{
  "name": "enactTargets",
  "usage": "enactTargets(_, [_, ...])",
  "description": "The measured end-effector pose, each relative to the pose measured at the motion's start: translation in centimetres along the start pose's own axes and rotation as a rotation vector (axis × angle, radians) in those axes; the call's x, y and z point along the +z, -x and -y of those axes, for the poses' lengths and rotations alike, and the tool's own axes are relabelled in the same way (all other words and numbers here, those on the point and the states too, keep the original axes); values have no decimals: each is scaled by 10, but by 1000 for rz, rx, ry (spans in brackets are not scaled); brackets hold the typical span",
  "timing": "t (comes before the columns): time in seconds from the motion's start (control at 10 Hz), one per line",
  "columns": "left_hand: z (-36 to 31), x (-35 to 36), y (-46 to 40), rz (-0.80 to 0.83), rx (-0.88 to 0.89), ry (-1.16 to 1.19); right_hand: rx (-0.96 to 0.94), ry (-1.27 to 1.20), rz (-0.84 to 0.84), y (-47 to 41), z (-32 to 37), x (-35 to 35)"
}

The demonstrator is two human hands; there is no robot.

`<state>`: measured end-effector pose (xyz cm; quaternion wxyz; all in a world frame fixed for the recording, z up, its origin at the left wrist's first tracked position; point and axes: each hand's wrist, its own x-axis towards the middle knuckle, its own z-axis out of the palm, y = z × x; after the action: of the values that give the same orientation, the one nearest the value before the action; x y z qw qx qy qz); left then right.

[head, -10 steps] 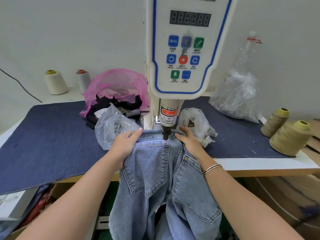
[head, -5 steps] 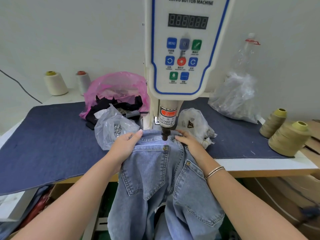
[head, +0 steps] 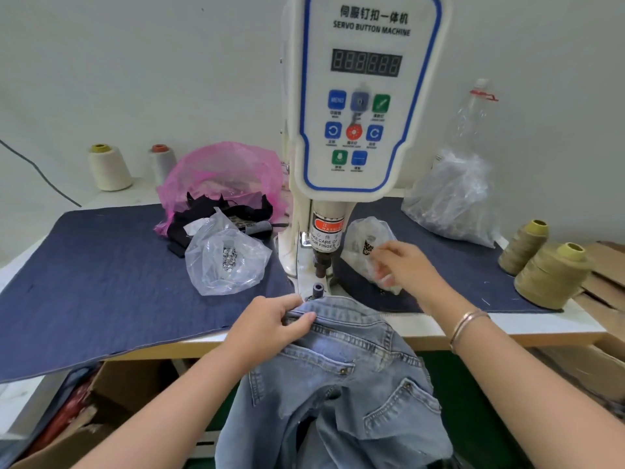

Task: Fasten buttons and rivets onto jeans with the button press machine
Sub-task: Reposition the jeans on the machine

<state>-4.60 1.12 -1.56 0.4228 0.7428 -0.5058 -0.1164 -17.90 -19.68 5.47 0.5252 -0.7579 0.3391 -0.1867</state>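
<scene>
left hand (head: pixel 270 324) grips the waistband of the light blue denim jeans (head: pixel 341 384), fingers curled over the band's edge and thumb pressed on top. right hand (head: pixel 402 265) is raised off the jeans at the small clear plastic bag of dark fasteners (head: pixel 367 245) just right of the press; its fingertips seem to be at the bag's mouth, though whether they pinch anything is too blurred to tell (a thin metal bracelet (head: pixel 468 324) sits on that wrist). the jeans hang over the front edge of the white table (head: pixel 507 324), waistband just in front of the small dark lower die (head: pixel 318 288), with brass rivets showing at the pocket corners. above stands the white, blue-trimmed servo button machine (head: pixel 367 106), its punch raised clear of the die. a dark blue denim mat (head: pixel 101 272) covers the table. on it lie a clear bag of silver buttons (head: pixel 226 258), a pink plastic bag with black cloth (head: pixel 223 177) and a large crumpled clear bag (head: pixel 453 198). olive thread cones (head: pixel 551 275) stand at the right.
</scene>
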Motion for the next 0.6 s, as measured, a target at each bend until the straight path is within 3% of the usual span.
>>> enactTargets(0.1, [2,6,-1,-18,26,-50,-74,609,-109,-30,2,-1])
enactTargets(0.2, [5,6,2,-64,2,73,43,954,-48,-56,2,8])
enactTargets(0.3, [7,4,3,-77,-45,223,118,1092,-36,-72,3,17])
enactTargets(0.4, [6,2,3,-31,-27,215,-49,1206,-109,-66,-5,24])
enactTargets(0.5, [6,3,4,-1,-20,177,72,1217,-91,-76,-2,31])
enactTargets(0.6, [5,3,3,-3,-39,179,388,1149,4,-85,13,30])
